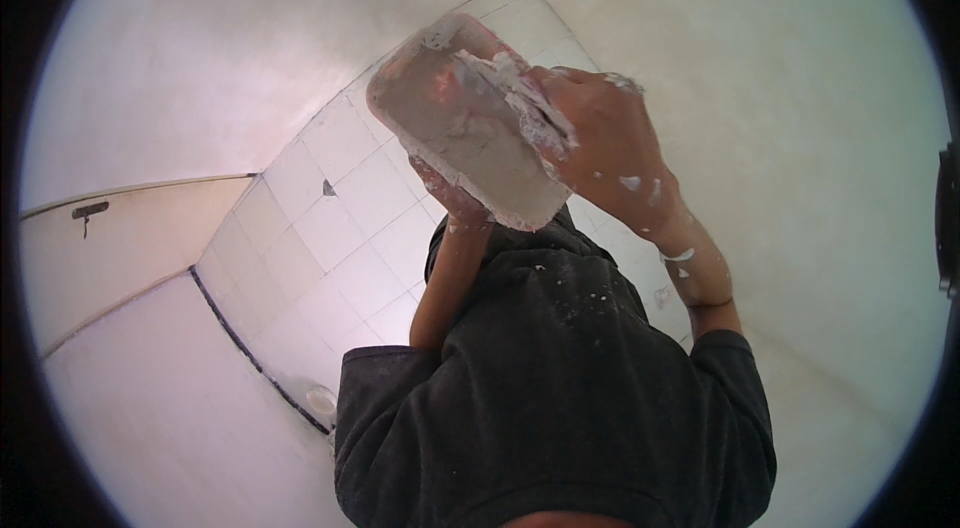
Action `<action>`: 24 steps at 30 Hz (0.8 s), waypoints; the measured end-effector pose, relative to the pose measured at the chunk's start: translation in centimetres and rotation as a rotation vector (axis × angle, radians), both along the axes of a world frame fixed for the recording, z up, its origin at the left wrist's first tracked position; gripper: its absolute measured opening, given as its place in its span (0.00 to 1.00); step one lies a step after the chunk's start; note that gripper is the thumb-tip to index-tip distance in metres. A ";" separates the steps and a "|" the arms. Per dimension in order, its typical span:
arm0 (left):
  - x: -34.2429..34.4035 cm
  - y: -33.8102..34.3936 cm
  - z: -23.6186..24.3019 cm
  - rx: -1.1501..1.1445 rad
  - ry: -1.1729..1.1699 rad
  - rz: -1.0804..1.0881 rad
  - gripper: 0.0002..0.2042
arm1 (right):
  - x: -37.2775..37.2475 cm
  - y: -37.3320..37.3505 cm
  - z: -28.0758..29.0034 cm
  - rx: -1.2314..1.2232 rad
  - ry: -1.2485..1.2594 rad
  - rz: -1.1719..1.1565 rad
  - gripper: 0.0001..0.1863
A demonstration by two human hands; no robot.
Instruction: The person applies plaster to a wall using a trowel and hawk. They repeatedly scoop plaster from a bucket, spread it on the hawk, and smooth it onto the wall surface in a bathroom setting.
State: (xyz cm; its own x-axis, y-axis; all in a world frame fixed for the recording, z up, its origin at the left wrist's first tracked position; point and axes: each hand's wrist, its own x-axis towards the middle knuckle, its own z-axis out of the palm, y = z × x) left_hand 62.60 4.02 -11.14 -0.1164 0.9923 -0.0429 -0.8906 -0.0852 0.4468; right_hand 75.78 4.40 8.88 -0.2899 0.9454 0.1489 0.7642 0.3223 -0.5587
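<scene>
My left hand (pixel 455 198) grips a reddish rectangular board (pixel 420 88) from underneath; its surface is coated with pale grey-white paste (pixel 500 168). My right hand (pixel 600 143) is closed around a paste-smeared flat tool (pixel 500 88), probably a blade or trowel, which lies against the board's top. Its handle is mostly hidden by my fingers and paste. White smears mark the back of my right hand and forearm.
White tiled floor (pixel 340 258) lies below, bordered by pale walls (pixel 770 148). At the left are a door-like panel (pixel 120 258) with a metal latch (pixel 90 211), a dark strip (pixel 250 348) along the floor, and a small round white object (pixel 320 399).
</scene>
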 end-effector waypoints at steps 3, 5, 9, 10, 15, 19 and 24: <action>-0.8 0.3 -1.6 -0.001 -0.034 -0.108 0.25 | -1.6 -0.8 -1.8 0.034 -0.105 0.049 0.21; -0.1 0.3 0.4 -0.085 0.160 -0.009 0.26 | -2.1 -0.9 -2.3 0.053 -0.007 0.100 0.16; -0.4 0.3 0.7 -0.061 0.021 -0.039 0.28 | -1.2 -0.8 -1.4 0.254 0.040 0.097 0.14; -0.5 0.6 1.9 -0.030 -0.044 -0.100 0.28 | -0.6 -0.7 -1.1 0.223 0.067 0.087 0.14; -0.8 0.3 1.1 -0.076 -0.040 -0.044 0.29 | -1.3 0.7 -3.2 0.101 0.069 0.055 0.19; -1.3 0.2 1.5 -0.036 -0.105 -0.082 0.29 | -2.3 1.6 -0.8 -0.102 0.047 -0.026 0.22; -1.2 0.3 1.1 -0.086 0.010 0.052 0.28 | -3.1 0.9 -1.3 -0.083 -0.199 0.026 0.20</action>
